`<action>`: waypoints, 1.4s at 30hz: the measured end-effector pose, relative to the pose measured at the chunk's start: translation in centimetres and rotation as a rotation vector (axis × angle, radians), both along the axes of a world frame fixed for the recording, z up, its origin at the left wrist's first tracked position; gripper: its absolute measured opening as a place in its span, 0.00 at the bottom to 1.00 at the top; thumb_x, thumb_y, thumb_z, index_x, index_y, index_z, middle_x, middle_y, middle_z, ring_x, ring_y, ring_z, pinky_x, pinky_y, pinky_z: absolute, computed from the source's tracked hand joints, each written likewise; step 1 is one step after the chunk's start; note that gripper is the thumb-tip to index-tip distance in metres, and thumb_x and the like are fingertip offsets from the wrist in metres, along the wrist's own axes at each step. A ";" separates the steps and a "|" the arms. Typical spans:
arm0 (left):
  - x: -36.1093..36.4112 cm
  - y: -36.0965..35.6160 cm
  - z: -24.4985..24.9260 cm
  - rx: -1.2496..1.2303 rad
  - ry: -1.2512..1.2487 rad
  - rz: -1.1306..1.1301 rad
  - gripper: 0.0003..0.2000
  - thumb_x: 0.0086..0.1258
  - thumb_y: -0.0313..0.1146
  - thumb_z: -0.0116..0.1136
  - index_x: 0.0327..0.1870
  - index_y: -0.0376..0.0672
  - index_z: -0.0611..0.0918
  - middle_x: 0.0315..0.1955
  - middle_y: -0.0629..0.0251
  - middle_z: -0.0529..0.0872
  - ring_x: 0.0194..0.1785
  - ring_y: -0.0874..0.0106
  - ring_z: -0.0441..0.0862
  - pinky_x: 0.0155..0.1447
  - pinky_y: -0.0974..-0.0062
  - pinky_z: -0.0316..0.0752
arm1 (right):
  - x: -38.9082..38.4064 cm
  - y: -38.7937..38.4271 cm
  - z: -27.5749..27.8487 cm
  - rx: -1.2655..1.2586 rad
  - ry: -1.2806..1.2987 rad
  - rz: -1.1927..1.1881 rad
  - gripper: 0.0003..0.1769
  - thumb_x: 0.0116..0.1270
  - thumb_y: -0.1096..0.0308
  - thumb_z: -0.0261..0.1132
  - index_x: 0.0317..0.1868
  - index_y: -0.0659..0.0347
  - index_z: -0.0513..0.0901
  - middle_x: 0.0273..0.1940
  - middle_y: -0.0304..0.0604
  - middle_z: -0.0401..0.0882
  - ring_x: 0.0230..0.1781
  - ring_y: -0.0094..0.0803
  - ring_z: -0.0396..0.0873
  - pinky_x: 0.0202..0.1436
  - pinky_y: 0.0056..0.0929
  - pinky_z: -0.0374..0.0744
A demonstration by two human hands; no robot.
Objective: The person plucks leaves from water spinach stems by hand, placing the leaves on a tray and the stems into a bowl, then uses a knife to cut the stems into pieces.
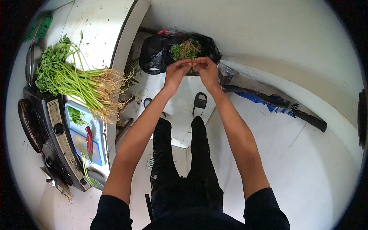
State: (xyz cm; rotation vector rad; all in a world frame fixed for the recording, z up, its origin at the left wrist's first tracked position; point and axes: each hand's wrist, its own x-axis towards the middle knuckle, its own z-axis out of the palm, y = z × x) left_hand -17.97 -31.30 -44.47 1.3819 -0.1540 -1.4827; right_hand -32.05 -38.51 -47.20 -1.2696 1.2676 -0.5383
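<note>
My left hand point(177, 75) and my right hand point(207, 71) meet fingertip to fingertip over a black plastic bag point(155, 53). Both are closed in a pinch around a short green stem point(194, 59), mostly covered by the fingers. Leafy and root scraps point(186, 49) lie in the bag's opening, just beyond my fingertips. On the counter to the left rests a big bunch of leafy greens point(76, 82) with long pale stems, its brown roots pointing right over the counter edge.
A light-blue tray point(100, 130) on the counter holds leaves and a red-handled knife point(89, 140). Beside it are a black gas stove point(57, 130) and a bowl point(96, 178). A folded blue-and-black umbrella point(276, 101) lies along the right wall. Slippers point(199, 101) are on the floor.
</note>
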 end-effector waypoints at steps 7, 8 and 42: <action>1.9 2.0 -2.1 0.037 -0.070 0.043 0.19 0.79 0.28 0.59 0.69 0.38 0.80 0.58 0.61 0.84 0.59 0.72 0.82 0.65 0.74 0.78 | -0.5 -0.1 -2.3 -0.136 0.188 -0.014 0.22 0.66 0.73 0.73 0.60 0.66 0.81 0.55 0.52 0.87 0.58 0.42 0.85 0.62 0.38 0.81; 2.1 3.1 -2.2 0.055 -0.043 0.061 0.19 0.79 0.28 0.57 0.69 0.38 0.79 0.60 0.61 0.82 0.60 0.70 0.82 0.67 0.71 0.77 | -1.1 0.7 -1.9 -0.118 0.217 0.003 0.23 0.66 0.72 0.72 0.61 0.65 0.81 0.55 0.52 0.86 0.59 0.43 0.85 0.62 0.39 0.81; 13.4 42.3 27.2 0.226 -0.818 0.576 0.05 0.74 0.28 0.64 0.46 0.38 0.87 0.32 0.62 0.90 0.29 0.74 0.82 0.36 0.73 0.77 | 16.9 26.6 30.6 -0.313 0.019 0.852 0.10 0.75 0.78 0.61 0.54 0.64 0.83 0.47 0.45 0.88 0.47 0.30 0.87 0.49 0.29 0.83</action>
